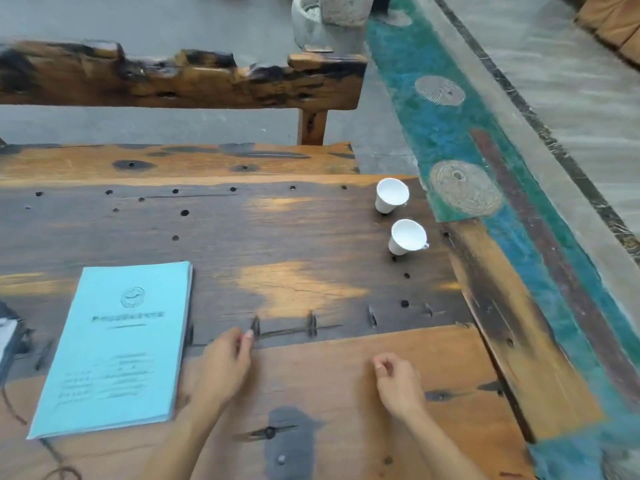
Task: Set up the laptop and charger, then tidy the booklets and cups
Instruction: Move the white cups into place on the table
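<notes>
A stack of light blue booklets (114, 344) lies on the wooden table (277, 237) at the near left. Two white cups stand at the far right: one cup (390, 195) near the far edge, the other cup (407, 236) just in front of it, handle pointing right. My left hand (225, 367) hovers just right of the booklets, fingers loosely apart, holding nothing. My right hand (396, 381) is over the near right of the table, fingers curled in, with nothing visible in it. A dark object (8, 336), cut off at the left edge, may be the laptop or charger.
A thin dark cable (48, 452) trails over the near-left corner. A rough wooden bench (180, 77) stands beyond the table. A stone pot (329, 19) sits on the floor behind it. A teal painted floor strip (485, 161) runs along the table's right side.
</notes>
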The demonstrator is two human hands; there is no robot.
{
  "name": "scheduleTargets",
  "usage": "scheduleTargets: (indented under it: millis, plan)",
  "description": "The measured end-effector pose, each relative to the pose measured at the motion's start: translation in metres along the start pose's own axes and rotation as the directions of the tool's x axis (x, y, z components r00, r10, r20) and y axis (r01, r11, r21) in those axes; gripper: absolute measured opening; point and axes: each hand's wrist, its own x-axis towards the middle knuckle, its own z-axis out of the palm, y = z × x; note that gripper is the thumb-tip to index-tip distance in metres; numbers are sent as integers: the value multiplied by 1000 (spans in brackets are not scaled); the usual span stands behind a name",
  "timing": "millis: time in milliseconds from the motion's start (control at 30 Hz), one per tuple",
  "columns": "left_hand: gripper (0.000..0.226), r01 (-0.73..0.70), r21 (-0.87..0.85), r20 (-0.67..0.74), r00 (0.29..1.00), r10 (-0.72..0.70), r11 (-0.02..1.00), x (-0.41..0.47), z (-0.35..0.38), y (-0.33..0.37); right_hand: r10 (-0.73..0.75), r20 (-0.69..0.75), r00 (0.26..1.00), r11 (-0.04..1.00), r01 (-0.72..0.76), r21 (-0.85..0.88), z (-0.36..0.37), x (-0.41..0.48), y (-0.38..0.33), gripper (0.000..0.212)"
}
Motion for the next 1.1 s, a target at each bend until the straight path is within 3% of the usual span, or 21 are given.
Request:
scheduleTargets:
  millis: [333,467,533,733,867,933,1033,1100]
  plan:
    - [9,-6,-30,140,990,10,1000,-23,131,143,-56,86,995,998,59,-28,-104,74,92,21]
    - [21,-16,-91,161,986,30,996,-14,150,186,-87,88,992,995,91,-38,-123,101,104,17]
    - [30,-33,-116,164,985,51,993,4,156,205,-143,83,986,988,147,-37,-129,123,99,28]
    - [64,-1,-204,185,982,40,979,76,177,255,-261,2,965,957,258,133,-150,189,34,91]
    - [81,254,-502,345,935,-78,827,102,194,284,-361,-35,932,922,362,136,-154,222,-12,112]
    - [80,298,-538,381,920,-88,788,106,202,292,-384,-23,923,914,384,131,-151,235,-26,114]
    - [55,278,-615,372,927,-39,738,107,213,296,-368,2,930,919,363,156,-143,250,-35,114]
    - [50,283,-655,368,929,-31,701,106,219,295,-343,21,939,926,335,174,-138,255,-36,115]
